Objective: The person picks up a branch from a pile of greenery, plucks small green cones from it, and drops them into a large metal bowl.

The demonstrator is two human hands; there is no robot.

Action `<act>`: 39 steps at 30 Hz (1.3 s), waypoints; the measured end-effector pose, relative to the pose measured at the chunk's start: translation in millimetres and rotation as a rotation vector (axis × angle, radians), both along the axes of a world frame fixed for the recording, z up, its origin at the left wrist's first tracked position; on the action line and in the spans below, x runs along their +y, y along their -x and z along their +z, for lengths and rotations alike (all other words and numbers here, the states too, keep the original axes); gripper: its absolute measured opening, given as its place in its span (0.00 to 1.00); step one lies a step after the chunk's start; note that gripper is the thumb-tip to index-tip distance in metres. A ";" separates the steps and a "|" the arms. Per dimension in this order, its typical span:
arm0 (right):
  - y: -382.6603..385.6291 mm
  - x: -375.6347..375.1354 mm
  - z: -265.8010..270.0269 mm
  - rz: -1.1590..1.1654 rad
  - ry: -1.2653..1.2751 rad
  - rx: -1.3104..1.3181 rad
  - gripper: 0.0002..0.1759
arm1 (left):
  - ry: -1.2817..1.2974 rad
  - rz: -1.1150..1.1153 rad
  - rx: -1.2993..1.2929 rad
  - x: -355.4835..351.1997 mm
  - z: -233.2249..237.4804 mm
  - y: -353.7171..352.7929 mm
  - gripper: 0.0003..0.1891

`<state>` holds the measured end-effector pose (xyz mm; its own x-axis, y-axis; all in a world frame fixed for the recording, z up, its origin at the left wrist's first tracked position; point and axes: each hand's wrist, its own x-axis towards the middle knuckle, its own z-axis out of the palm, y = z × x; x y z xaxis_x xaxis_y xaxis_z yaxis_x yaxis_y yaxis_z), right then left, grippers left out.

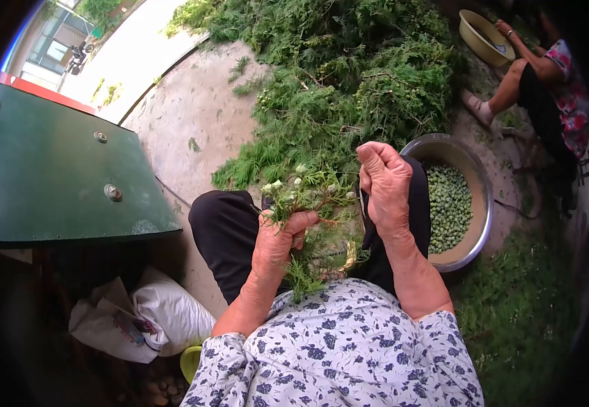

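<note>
My left hand (275,244) is closed around a leafy conifer sprig (301,198), held over my lap. Pale green cones (276,185) show among its scale-like leaves. My right hand (386,186) is raised to the right of the sprig, apart from it, with thumb and fingers pressed together. Whatever may be in that pinch is hidden. Beside my right knee stands a wide metal basin (482,234), partly filled with small round green cones (449,210).
Ahead lies a large heap of cut conifer branches (355,74). Another person (552,81) sits at the upper right, a hand on a yellow basin (485,41). At left are a green metal panel (64,176) and a white sack (165,312). More greenery (518,305) covers the ground at lower right.
</note>
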<state>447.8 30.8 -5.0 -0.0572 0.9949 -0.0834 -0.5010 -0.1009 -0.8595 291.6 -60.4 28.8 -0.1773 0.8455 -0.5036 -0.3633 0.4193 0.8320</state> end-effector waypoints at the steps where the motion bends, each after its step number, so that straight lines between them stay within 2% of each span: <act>1: -11.7 10.9 -3.7 -0.027 0.046 0.176 0.09 | 0.001 0.001 0.001 -0.9 -4.5 3.4 0.06; 5: -32.6 17.9 13.8 0.065 0.157 0.229 0.07 | -0.039 0.023 0.035 0.1 -12.3 4.8 0.08; 7: -34.3 7.9 9.6 0.206 0.281 0.278 0.07 | -0.084 0.052 0.051 0.7 -11.7 5.7 0.08; 11: -18.7 -11.7 3.6 0.331 0.292 0.045 0.14 | -0.097 0.034 0.014 1.8 -10.4 7.1 0.06; 15: -10.5 -17.1 5.1 0.423 0.412 0.052 0.19 | -0.074 0.062 0.027 2.7 -6.5 6.1 0.05; 17: -8.5 -17.4 3.7 0.464 0.350 0.012 0.16 | -0.085 0.049 0.037 2.5 -4.1 4.6 0.05; 19: -4.3 -18.3 7.1 0.287 0.186 -0.165 0.14 | -0.062 0.049 0.049 0.9 -1.7 1.2 0.05; 21: -4.7 -15.7 -2.3 0.239 0.184 -0.143 0.12 | -0.039 0.052 0.062 -1.9 -1.9 0.6 0.05; 23: -12.4 -3.6 -12.8 0.018 0.282 0.107 0.12 | -0.070 0.046 0.034 -4.1 -5.2 1.7 0.05; 25: -17.9 2.4 -0.2 0.101 0.189 0.239 0.11 | -0.076 0.061 0.029 -4.7 -5.8 6.7 0.05; 27: -14.2 4.3 22.8 0.178 0.294 0.262 0.08 | -0.080 0.011 -0.007 -0.2 -1.6 7.4 0.05; 28: -15.3 5.6 19.5 0.177 0.293 0.260 0.08 | -0.035 -0.009 0.001 2.1 4.1 5.0 0.05; 30: -16.4 6.6 10.5 0.374 0.215 0.327 0.06 | -0.039 -0.025 -0.003 1.7 3.6 5.4 0.05; 31: -16.1 6.6 11.1 0.376 0.216 0.328 0.06 | -0.042 -0.040 -0.003 0.9 3.6 6.5 0.05; 33: -16.2 6.7 14.9 0.499 0.209 -0.002 0.07 | -0.030 -0.066 0.007 1.3 2.1 10.9 0.06; 34: -14.1 5.4 19.4 0.535 0.193 -0.077 0.09 | -0.020 -0.095 0.015 1.9 1.6 12.4 0.06; 35: -15.7 5.5 24.2 0.534 0.195 -0.076 0.09 | -0.018 -0.097 0.016 2.8 3.1 12.8 0.06; 37: -17.5 6.8 31.2 0.734 0.201 -0.189 0.12 | -0.019 -0.152 0.032 5.1 7.1 13.3 0.06; 39: -18.2 6.5 29.6 0.765 0.208 -0.228 0.14 | -0.031 -0.181 0.041 7.1 6.0 14.8 0.06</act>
